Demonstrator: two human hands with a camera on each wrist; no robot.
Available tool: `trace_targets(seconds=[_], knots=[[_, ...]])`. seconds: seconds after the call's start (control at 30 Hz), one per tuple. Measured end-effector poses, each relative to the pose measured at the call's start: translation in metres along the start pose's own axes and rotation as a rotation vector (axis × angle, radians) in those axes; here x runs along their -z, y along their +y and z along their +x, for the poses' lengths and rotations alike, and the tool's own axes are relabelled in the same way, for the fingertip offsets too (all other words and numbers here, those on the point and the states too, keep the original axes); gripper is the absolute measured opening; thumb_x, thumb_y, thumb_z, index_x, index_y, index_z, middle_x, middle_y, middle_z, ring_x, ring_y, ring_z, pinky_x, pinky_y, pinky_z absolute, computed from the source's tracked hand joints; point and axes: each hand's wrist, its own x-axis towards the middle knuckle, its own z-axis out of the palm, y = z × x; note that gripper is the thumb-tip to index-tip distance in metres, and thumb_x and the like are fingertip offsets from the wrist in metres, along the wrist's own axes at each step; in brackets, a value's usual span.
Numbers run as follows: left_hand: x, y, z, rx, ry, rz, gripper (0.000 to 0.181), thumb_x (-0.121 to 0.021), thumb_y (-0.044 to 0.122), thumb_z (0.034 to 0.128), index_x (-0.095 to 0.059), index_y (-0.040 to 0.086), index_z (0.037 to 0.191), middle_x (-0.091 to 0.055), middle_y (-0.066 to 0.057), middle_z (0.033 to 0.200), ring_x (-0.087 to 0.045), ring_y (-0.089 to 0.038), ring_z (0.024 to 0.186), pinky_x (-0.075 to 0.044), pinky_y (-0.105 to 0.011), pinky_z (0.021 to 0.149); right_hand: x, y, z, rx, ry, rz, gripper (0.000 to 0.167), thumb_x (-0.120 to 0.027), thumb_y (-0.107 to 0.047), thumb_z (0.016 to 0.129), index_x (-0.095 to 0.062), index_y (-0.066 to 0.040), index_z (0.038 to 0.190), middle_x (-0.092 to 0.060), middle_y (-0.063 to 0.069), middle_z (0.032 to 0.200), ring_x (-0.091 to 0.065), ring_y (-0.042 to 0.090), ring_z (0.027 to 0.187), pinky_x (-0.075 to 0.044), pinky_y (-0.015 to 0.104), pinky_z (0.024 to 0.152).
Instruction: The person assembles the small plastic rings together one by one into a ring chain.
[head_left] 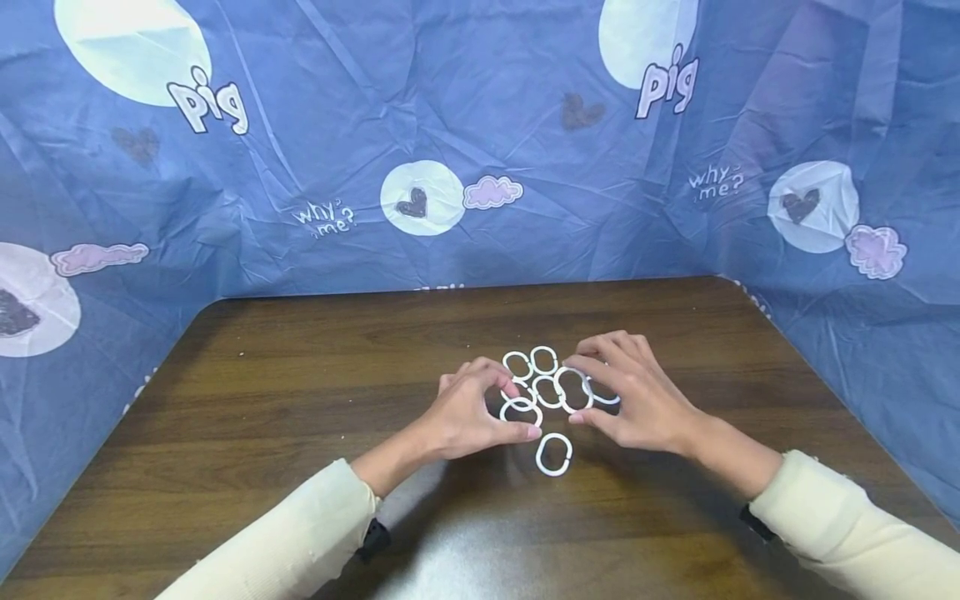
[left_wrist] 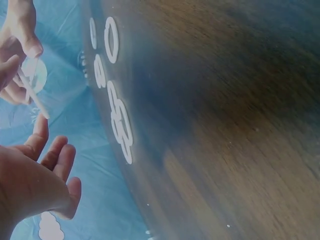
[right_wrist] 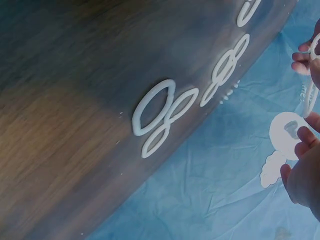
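Pinched between the thumb and index finger of my left hand (head_left: 474,417) is a white oval split ring (head_left: 502,414), raised off the table. My right hand (head_left: 647,400) pinches another white split ring (head_left: 589,397) the same way, a short gap to the right. The left wrist view shows the left ring (left_wrist: 35,95) nearly edge-on between thumb and fingertip. Similar rings lie flat behind and under the hands, among them a far ring (head_left: 543,347) and one partly hidden by the right fingers. A single ring (head_left: 538,454) lies nearest me, its small gap facing right.
The brown wood-grain table (head_left: 315,400) has rounded far corners. A blue printed cloth (head_left: 487,100) hangs behind it and along both sides. Light sleeves (head_left: 292,533) cover the forearms, with a dark strap at each cuff. Tiny white specks dot the tabletop.
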Motion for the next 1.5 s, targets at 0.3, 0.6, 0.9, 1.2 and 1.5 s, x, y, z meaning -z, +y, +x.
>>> trace_targets(seconds=[0.3,0.6,0.9,1.2,1.5], knots=[[0.001,0.006,0.001,0.012,0.016,-0.089,0.038,-0.085,0.042,0.0658,-0.064,0.019,0.086,-0.059,0.003,0.11,-0.054,-0.017,0.107,-0.028,-0.046,0.098,-0.004,-0.009,0.007,0.038,0.023,0.014,0.059,-0.082,-0.039,0.069,-0.065,-0.008,0.116,-0.056,0.008,0.117,-0.046,0.025,0.109,-0.032,0.045,0.09],[-0.001,0.008,0.001,0.019,0.009,-0.223,0.036,-0.086,0.036,0.0666,-0.065,0.013,0.086,-0.058,0.001,0.104,-0.057,-0.018,0.097,-0.045,-0.042,0.089,-0.007,-0.017,0.01,0.069,0.032,0.02,0.059,-0.08,-0.035,0.071,-0.063,-0.005,0.119,-0.054,0.011,0.122,-0.046,0.027,0.112,-0.032,0.046,0.093],[-0.001,0.011,0.0,0.048,-0.015,-0.291,0.035,-0.085,0.032,0.0691,-0.065,0.011,0.088,-0.058,-0.002,0.105,-0.059,-0.014,0.081,-0.049,-0.026,0.072,-0.011,-0.019,0.01,0.137,0.124,0.014,0.058,-0.078,-0.033,0.072,-0.062,-0.002,0.119,-0.055,0.014,0.12,-0.049,0.029,0.107,-0.033,0.046,0.09],[0.0,0.014,0.0,0.056,-0.021,-0.315,0.034,-0.084,0.031,0.0702,-0.066,0.01,0.09,-0.058,0.0,0.107,-0.061,-0.012,0.079,-0.05,-0.027,0.07,-0.014,-0.023,0.016,0.209,0.21,0.029,0.056,-0.076,-0.025,0.07,-0.063,0.0,0.118,-0.057,0.017,0.118,-0.051,0.03,0.103,-0.034,0.046,0.086],[0.0,0.014,-0.001,0.03,-0.058,-0.314,0.035,-0.083,0.028,0.0724,-0.066,0.005,0.093,-0.057,-0.002,0.11,-0.061,-0.016,0.082,-0.05,-0.027,0.073,-0.012,-0.021,0.018,0.199,0.178,0.0,0.057,-0.075,-0.023,0.068,-0.062,0.0,0.119,-0.057,0.017,0.117,-0.051,0.031,0.104,-0.034,0.047,0.087]])
